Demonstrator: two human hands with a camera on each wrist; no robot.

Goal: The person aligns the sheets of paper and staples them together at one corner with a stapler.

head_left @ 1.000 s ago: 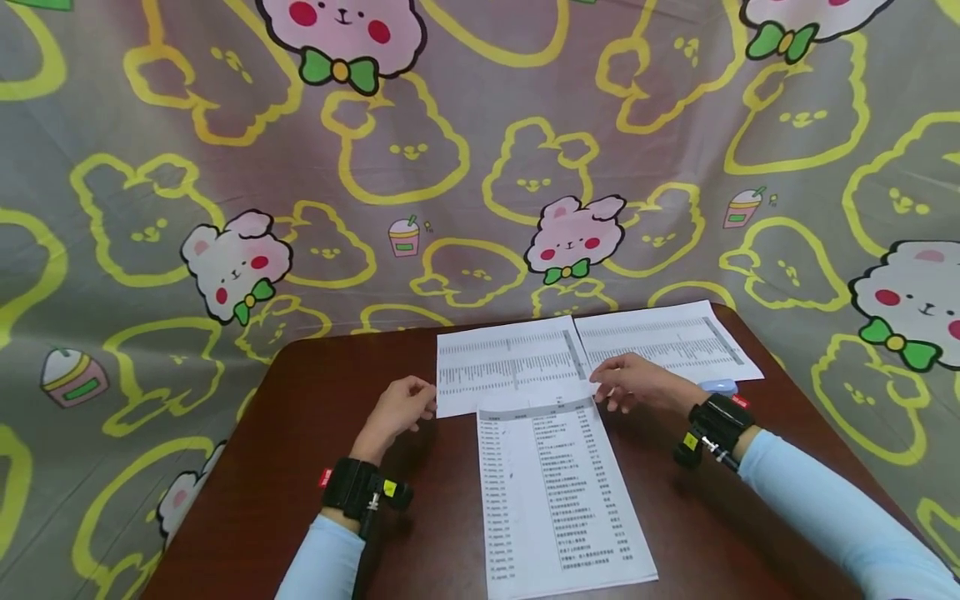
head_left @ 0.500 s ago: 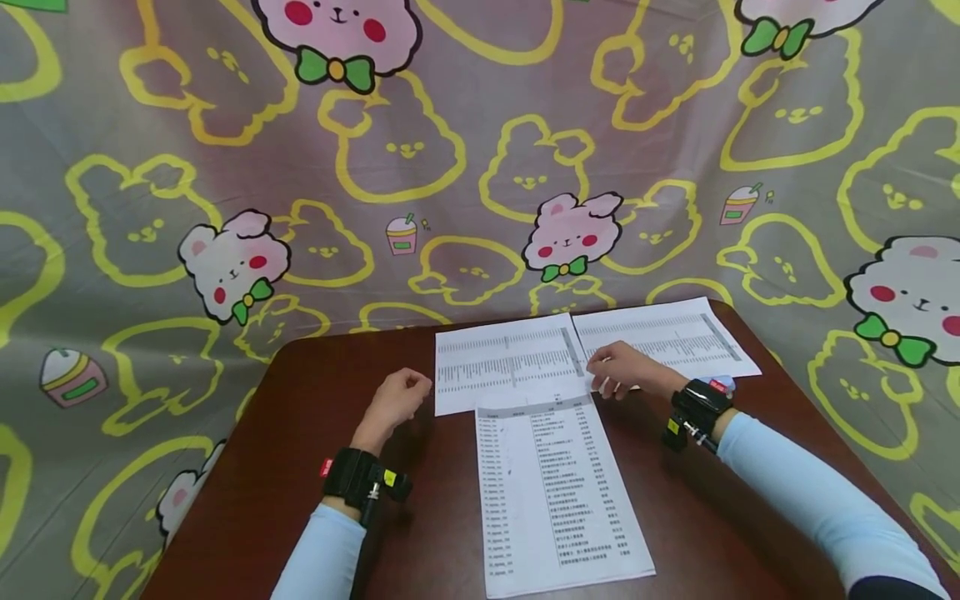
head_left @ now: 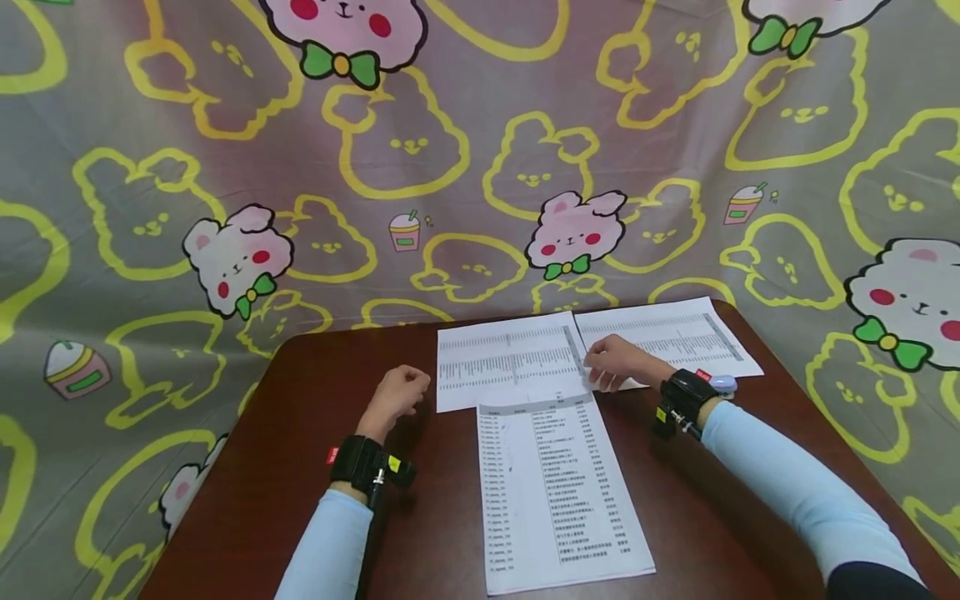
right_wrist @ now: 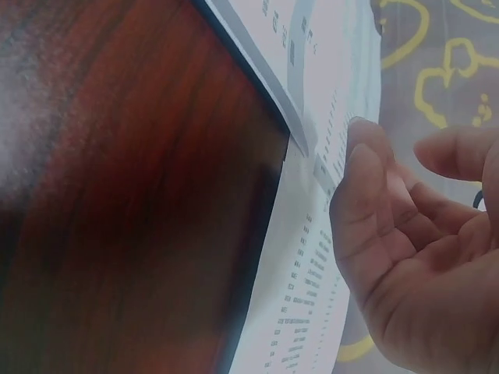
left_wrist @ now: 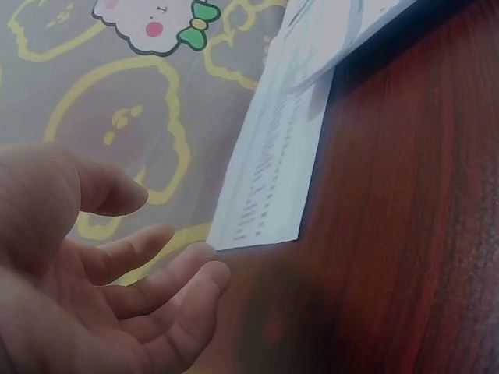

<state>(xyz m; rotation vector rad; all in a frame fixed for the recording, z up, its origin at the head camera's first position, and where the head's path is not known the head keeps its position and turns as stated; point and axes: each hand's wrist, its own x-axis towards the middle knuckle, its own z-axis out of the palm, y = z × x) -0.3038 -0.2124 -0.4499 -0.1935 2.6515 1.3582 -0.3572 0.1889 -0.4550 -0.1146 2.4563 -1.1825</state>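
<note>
A stack of printed sheets lies upright to me on the table, its top edge overlapping another printed sheet behind it. My left hand hovers just left of that rear sheet, fingers loosely bent, nothing in it; the left wrist view shows its thumb apart from the fingers. Over the gap between the rear sheet and a second rear sheet is my right hand, also loosely bent. Nothing sits between its thumb and fingers in the right wrist view. Part of the second sheet is hidden behind this hand.
A small pale blue object rests by the right wrist, partly covered; its kind is unclear. The dark brown table ends at a patterned cloth behind and at both sides. Each wrist carries a black strapped device.
My right hand has shifted slightly left and away from the stack's top right corner, uncovering more of the pale blue object. My left hand has drawn slightly back from the rear sheet's edge.
</note>
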